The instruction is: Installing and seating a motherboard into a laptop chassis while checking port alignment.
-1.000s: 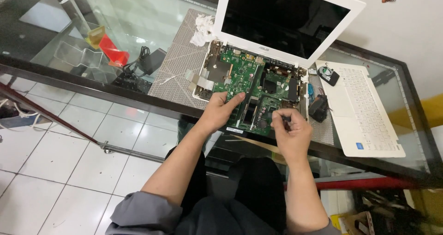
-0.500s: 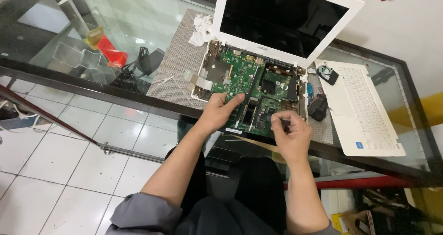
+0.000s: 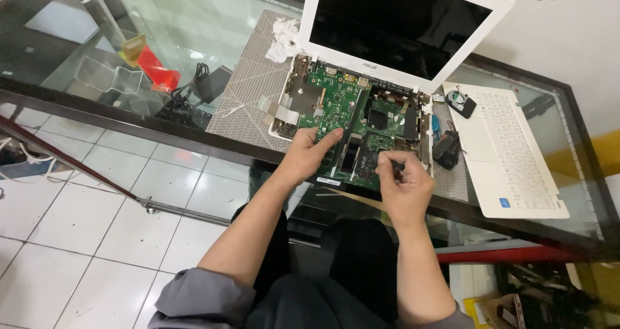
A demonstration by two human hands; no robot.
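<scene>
**Board work on an opened white laptop, head view**

Hands first, nearest you. Your right hand [image 3: 405, 188] is curled around a slim dark tool [image 3: 390, 164], probably a small screwdriver; the fingers are clenched on it and its tip sits on the lower right part of the green motherboard [image 3: 342, 113]. Your left hand [image 3: 309, 153] lies flat on the board's near edge, fingers extended and grasping nothing, the index finger reaching toward the middle of the board.

Judgement on technique: keep the tool square to the board so the tip does not skid across the components, and let your left hand go on bracing the chassis, pressing on the frame and not on the chips. Light downward force should be enough.

Position: the board sits in the laptop's open base [image 3: 284, 119], on a grey woven mat [image 3: 248, 87] on the glass table [image 3: 129, 41]. Its long axis runs left to right across your view, tilted slightly clockwise, parallel to the hinge. The dark screen [image 3: 403, 22] stands beyond it, facing you.

To your right lie a detached white keyboard panel [image 3: 516, 151], a small fan [image 3: 460, 102] and a black part [image 3: 447, 149]. Crumpled tissue [image 3: 283, 33] sits at the mat's far left.
</scene>
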